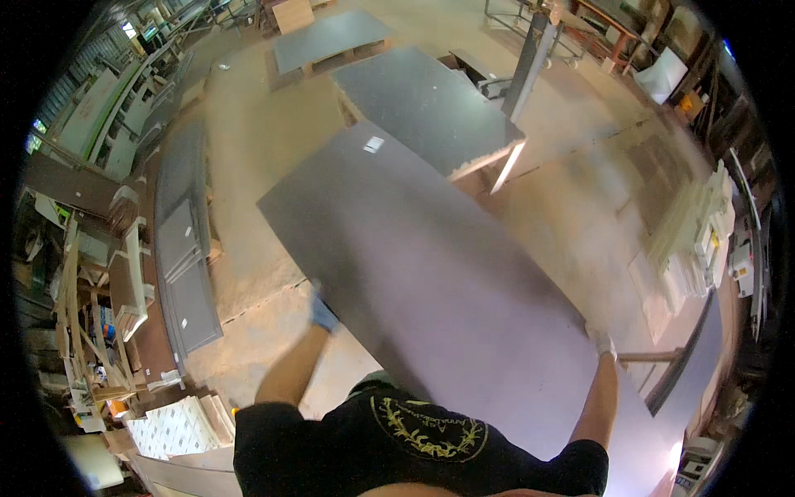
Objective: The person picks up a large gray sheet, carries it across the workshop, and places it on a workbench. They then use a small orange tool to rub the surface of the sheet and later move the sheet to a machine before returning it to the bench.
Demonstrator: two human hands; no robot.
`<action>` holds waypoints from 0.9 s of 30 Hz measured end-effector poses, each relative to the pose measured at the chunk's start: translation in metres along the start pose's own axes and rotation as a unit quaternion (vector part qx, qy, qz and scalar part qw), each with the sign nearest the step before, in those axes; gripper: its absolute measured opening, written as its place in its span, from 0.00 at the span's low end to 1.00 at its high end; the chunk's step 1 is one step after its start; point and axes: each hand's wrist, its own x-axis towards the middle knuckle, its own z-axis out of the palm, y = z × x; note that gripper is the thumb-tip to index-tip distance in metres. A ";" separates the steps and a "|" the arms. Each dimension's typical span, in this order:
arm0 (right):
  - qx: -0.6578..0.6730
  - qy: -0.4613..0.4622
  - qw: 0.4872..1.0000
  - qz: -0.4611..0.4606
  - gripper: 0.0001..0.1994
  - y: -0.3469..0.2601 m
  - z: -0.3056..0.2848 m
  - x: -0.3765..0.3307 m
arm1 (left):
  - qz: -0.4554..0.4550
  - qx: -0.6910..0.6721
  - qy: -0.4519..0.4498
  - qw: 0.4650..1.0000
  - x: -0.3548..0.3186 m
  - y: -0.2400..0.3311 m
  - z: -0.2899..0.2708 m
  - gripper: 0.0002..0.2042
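Observation:
A large flat grey panel [422, 265] with a small white label near its far end stretches diagonally in front of me. My left hand [324, 315], in a bluish glove, grips the panel's left long edge; the fingertips are partly hidden at that edge. On the opposite long edge, my right hand [605, 341] is closed around the rim in a pale glove, its fingers mostly out of sight. The panel's far end overlaps or lies close to a dark-topped table [426, 103]; whether they touch I cannot tell.
Another low stack with a grey top [331, 40] stands farther back. Dark panels [186, 273] lie along the left, near wrapped boards [178, 427]. Pale stacked strips [691, 236] stand at right, and a grey post [530, 66] rises beyond the table.

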 end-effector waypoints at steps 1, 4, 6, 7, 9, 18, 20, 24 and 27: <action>0.026 0.007 1.000 -0.002 0.32 0.000 0.004 0.022 | -0.049 0.002 0.042 0.998 -0.001 -0.046 0.006 0.27; 0.064 0.055 0.996 -0.015 0.30 -0.001 0.014 0.092 | -0.217 -0.018 0.207 0.954 0.005 -0.161 0.042 0.30; 0.080 0.099 0.991 -0.044 0.29 -0.004 0.006 0.143 | -0.182 0.044 0.211 0.959 0.073 -0.169 0.047 0.32; 0.088 0.121 0.988 -0.050 0.29 0.009 0.004 0.163 | -0.143 0.111 0.200 0.963 0.117 -0.167 0.050 0.33; 0.074 0.177 0.978 -0.082 0.28 0.018 -0.012 0.213 | -0.136 0.167 0.143 0.966 0.197 -0.158 0.061 0.36; 0.336 -0.012 0.914 -0.229 0.19 -0.131 -0.032 0.240 | -0.250 0.148 0.319 0.902 0.219 -0.184 0.106 0.33; 0.241 -0.025 0.967 -0.076 0.19 -0.122 -0.041 0.227 | -0.266 0.148 0.369 0.878 0.228 -0.190 0.080 0.33; 0.233 0.024 0.971 0.050 0.17 -0.176 -0.065 0.253 | -0.218 0.111 0.325 0.914 0.320 -0.128 0.113 0.35; 0.336 0.013 0.942 -0.007 0.17 -0.269 -0.078 0.266 | -0.209 0.039 0.309 0.927 0.380 -0.073 0.150 0.35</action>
